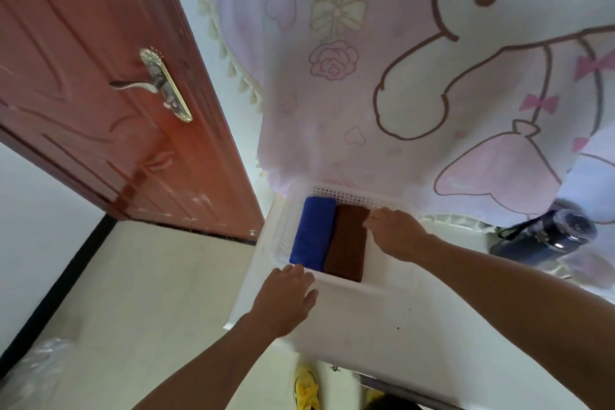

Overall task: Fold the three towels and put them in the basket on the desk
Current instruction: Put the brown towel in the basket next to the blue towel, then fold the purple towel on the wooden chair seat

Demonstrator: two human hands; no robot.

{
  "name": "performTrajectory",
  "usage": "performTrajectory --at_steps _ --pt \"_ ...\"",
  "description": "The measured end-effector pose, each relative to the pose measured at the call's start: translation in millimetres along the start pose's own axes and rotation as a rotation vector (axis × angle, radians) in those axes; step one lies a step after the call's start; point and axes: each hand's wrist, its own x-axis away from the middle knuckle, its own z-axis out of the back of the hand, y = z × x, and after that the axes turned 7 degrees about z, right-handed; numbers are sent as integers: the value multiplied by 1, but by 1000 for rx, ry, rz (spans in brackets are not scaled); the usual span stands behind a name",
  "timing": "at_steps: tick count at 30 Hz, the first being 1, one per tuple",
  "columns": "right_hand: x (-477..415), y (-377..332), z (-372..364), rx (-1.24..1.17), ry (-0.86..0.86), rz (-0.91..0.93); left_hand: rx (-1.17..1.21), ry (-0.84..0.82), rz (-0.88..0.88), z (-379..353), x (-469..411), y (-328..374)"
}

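Observation:
A white perforated basket [332,194] stands on the white desk [382,319]. Inside it lie a folded blue towel [312,233] on the left and a folded brown towel [346,243] beside it. My right hand [396,233] reaches into the basket's right part, fingers spread, resting against the brown towel's right edge; whatever lies under it is hidden. My left hand [286,299] lies flat and open on the basket's near rim, just below the blue towel.
A pink cartoon-print cloth [416,76] hangs over the back of the desk. A dark blue bottle [545,233] lies on its side at the right. A red-brown door [100,83] with a metal handle stands to the left. Floor and a yellow shoe [306,386] show below.

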Motion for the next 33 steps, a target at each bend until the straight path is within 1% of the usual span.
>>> performTrajectory --at_steps 2,5,9,11,12,13,14,17,22,25,29,33 --pt "0 -20 10 -13 28 64 20 3 91 0 22 -9" --pt "-6 -61 21 -22 79 243 10 10 251 -9 63 -24" --pt "-12 -138 30 -108 182 559 104 28 591 -46 149 -29" --pt "-5 -177 34 -124 173 666 162 52 720 -68 196 -24" --pt "3 -218 33 -111 140 774 205 34 840 -84 246 -14" --pt "4 -226 30 -99 139 793 216 39 860 -89 258 -11" --pt "10 -248 30 -91 137 848 233 43 923 -98 285 -5" --pt "40 -343 34 -49 105 1110 281 78 1145 -126 388 19" --pt "129 -517 48 -12 162 1465 393 149 1517 -183 558 70" --pt "202 -617 46 22 167 1657 465 191 1685 -221 650 109" --pt "309 -737 29 66 142 1860 548 212 1879 -267 764 165" --pt "425 -838 14 119 90 2040 604 249 2066 -300 869 224"
